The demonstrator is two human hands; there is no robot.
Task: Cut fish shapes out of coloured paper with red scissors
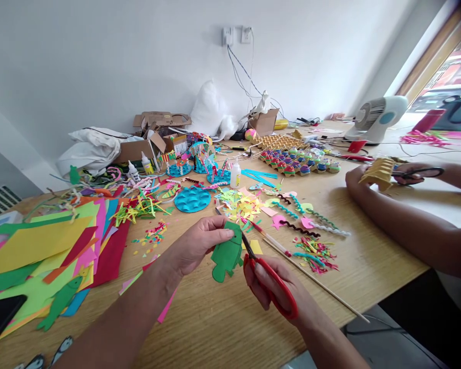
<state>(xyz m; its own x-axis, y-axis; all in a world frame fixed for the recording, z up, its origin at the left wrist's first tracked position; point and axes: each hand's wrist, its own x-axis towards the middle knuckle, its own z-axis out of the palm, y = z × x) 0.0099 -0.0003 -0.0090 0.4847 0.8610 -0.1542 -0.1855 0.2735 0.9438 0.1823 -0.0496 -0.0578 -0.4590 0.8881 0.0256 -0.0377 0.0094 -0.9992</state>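
Note:
Between thumb and fingers, my left hand (204, 241) pinches a green paper cutout (227, 253) shaped like a fish, with small dark marks near its top. My right hand (272, 287) is closed around the red handles of a pair of scissors (278, 292). The dark blades touch or nearly touch the cutout's right edge; I cannot tell whether they are cutting into it. Beneath and behind lie yellow paper scraps (240, 202). A thin wooden stick (318, 279) lies to the right of the scissors.
Coloured paper sheets (42, 241) and another green paper fish (61, 297) lie at left. Blue scalloped discs (192, 199), a glue bottle (235, 175) and pipe cleaners (299, 228) fill the middle. At right, a co-worker's hands (407, 173) hold scissors and an egg-carton piece (377, 173), near a fan (378, 118).

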